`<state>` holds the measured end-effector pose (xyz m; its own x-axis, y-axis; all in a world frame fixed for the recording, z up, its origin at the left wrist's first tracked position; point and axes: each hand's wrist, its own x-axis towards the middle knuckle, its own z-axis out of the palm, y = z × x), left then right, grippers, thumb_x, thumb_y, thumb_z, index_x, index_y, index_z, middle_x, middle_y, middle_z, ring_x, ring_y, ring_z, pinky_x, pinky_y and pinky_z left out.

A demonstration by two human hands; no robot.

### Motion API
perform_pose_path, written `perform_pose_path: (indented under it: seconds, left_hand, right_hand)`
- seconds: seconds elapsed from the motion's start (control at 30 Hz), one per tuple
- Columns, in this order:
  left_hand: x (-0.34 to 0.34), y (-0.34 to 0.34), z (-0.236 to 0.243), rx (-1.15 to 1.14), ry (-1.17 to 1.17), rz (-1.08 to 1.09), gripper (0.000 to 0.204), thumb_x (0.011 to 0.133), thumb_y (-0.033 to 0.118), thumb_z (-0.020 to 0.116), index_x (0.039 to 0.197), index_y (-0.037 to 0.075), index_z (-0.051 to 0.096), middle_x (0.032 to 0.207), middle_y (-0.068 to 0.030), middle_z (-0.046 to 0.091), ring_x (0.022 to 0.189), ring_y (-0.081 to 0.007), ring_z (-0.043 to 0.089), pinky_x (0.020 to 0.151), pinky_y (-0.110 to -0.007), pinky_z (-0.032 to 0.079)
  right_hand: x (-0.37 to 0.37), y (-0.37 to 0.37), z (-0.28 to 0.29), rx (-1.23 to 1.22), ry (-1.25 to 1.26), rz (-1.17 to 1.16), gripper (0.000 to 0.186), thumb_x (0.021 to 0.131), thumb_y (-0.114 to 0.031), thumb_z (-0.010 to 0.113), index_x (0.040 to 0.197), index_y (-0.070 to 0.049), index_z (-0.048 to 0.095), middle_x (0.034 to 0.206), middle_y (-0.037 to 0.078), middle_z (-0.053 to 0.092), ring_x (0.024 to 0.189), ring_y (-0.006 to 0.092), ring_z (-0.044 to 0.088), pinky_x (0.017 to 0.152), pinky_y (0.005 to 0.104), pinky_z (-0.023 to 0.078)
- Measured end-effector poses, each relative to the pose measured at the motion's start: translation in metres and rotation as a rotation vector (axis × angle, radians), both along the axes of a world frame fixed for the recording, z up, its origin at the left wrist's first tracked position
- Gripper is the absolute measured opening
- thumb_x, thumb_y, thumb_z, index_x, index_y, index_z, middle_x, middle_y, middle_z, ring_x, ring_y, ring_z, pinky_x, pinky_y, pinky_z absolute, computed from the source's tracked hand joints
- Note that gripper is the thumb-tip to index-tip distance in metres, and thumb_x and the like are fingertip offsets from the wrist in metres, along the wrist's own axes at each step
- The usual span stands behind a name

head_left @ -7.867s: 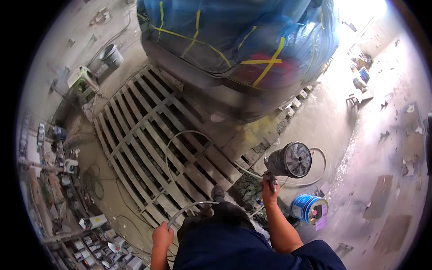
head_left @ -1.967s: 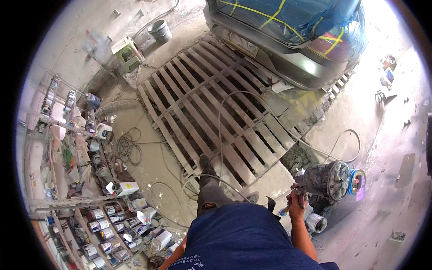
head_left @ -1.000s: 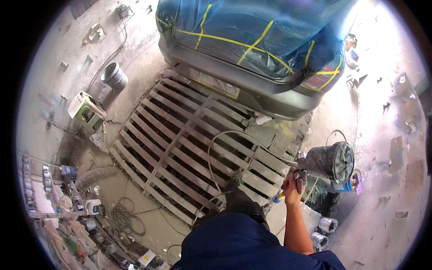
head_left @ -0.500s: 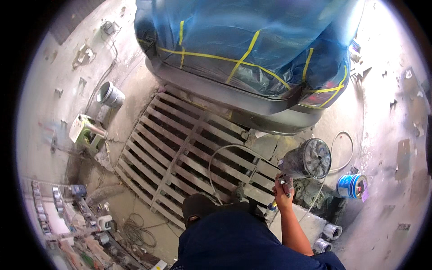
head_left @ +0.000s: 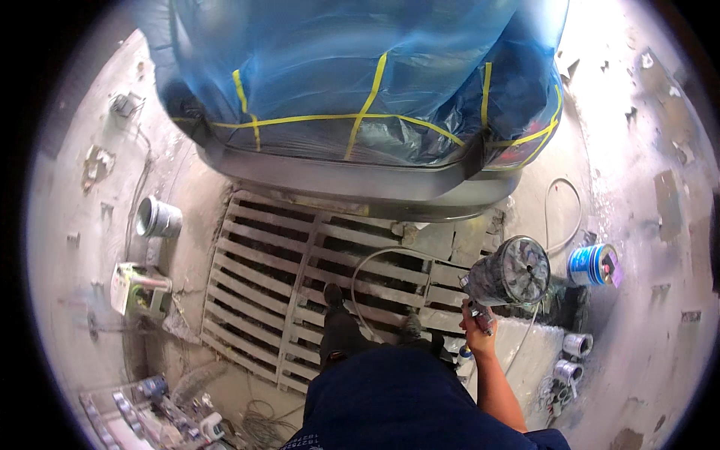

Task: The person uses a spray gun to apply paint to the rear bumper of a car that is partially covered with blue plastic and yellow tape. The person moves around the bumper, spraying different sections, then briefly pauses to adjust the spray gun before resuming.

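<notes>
My right hand (head_left: 480, 334) is closed around the grip of a spray gun (head_left: 484, 319), held low on my right side. A large paint-smeared cup (head_left: 517, 271) sits on top of the gun, its round lid facing up. A hose (head_left: 360, 289) loops over the floor grate near the gun. Ahead stands a vehicle whose grey bumper (head_left: 375, 178) is bare, while blue plastic film (head_left: 315, 67) covers the part above it. Yellow tape (head_left: 366, 105) crosses the film. The gun is apart from the bumper. My left hand is out of sight.
A slatted floor grate (head_left: 255, 285) lies under my feet. On the left stand a grey bucket (head_left: 159, 217) and a small machine (head_left: 140, 289). At right are a blue can (head_left: 592, 265) and small tins (head_left: 577, 344). Cluttered items (head_left: 161, 416) lie at lower left.
My view has shifted, so the vehicle sits farther left and looks more level. One foot now shows farther forward on the grate. The spray gun stays in my right hand.
</notes>
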<state>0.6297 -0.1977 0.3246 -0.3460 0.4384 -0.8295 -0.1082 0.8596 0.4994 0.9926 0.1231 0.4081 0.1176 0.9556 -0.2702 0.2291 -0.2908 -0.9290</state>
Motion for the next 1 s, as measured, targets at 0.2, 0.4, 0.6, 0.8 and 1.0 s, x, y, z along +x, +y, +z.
perform_pose_path:
  seconds: [0.2,0.4,0.6,0.8,1.0]
  left_hand:
    - [-0.115,0.073,-0.031,-0.018,-0.111,-0.175,0.043,0.091,0.036,0.045,0.113,0.0,0.055,0.105,-0.0127,0.062,0.092,-0.0247,0.059,0.081,-0.035,0.046]
    - [-0.226,0.128,-0.043,-0.074,-0.223,-0.302,0.043,0.091,0.036,0.045,0.113,0.001,0.055,0.105,-0.0128,0.062,0.092,-0.0249,0.059,0.081,-0.035,0.046]
    - [-0.287,0.157,-0.045,-0.106,-0.292,-0.375,0.043,0.091,0.036,0.045,0.114,0.001,0.055,0.105,-0.0129,0.061,0.093,-0.0251,0.059,0.081,-0.035,0.046]
    - [-0.312,0.166,-0.048,-0.117,-0.317,-0.428,0.043,0.091,0.037,0.045,0.114,0.001,0.055,0.106,-0.013,0.061,0.093,-0.0253,0.059,0.082,-0.035,0.046]
    - [-0.318,0.163,-0.044,-0.1,-0.293,-0.462,0.044,0.091,0.037,0.045,0.114,0.001,0.055,0.106,-0.0131,0.061,0.093,-0.0255,0.059,0.082,-0.036,0.046]
  right_hand:
    - [-0.064,-0.002,-0.026,-0.034,-0.157,-0.168,0.019,0.082,-0.018,0.065,0.087,-0.002,0.058,0.061,0.003,0.056,0.051,0.009,0.052,0.048,0.0243,0.042]
    - [-0.151,0.001,0.001,-0.057,-0.224,-0.259,0.019,0.081,-0.019,0.066,0.086,-0.002,0.06,0.061,0.003,0.057,0.052,0.0095,0.053,0.05,0.0247,0.042]
    - [-0.175,0.005,0.005,-0.07,-0.264,-0.368,0.015,0.079,-0.013,0.064,0.091,-0.004,0.06,0.068,0.0,0.058,0.055,0.0087,0.053,0.051,0.0235,0.041]
    - [-0.19,0.009,0.034,-0.086,-0.331,-0.546,0.016,0.081,-0.014,0.065,0.092,-0.005,0.057,0.064,0.0,0.055,0.053,0.0073,0.049,0.049,0.0237,0.04]
    - [-0.205,-0.003,0.038,-0.25,-0.09,-0.505,0.019,0.081,-0.011,0.064,0.096,-0.004,0.055,0.067,0.0,0.055,0.055,0.0083,0.051,0.05,0.0246,0.042]
